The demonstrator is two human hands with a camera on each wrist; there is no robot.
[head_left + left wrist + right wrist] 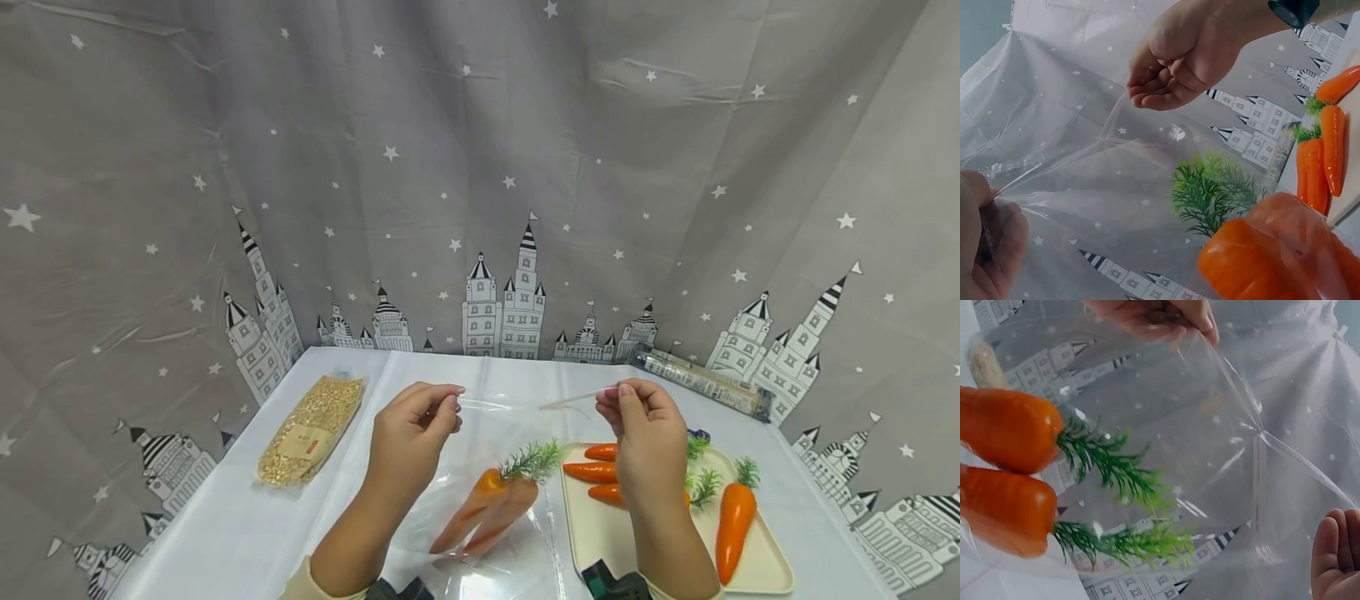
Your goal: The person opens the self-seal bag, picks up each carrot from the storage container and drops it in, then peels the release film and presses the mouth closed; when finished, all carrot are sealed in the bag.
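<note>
Carrots, two artificial ones, lie inside a clear plastic bag on my head feed. I have the left hand pinching one side of its mouth, the right hand a thin strip opposite; beside the bag, a cream tray bears more carrots.

A white-covered table stands before a gray curtain printed with white stars and storybook castles, in what looks like a staged tabletop set. The fabric spans the back and both sides, hiding most of the room; whether home or studio cannot be told. A cream tray of glossy, toy-like carrots, a labeled packet of yellow grain and a wrapped roll lend a grocery touch.
</note>
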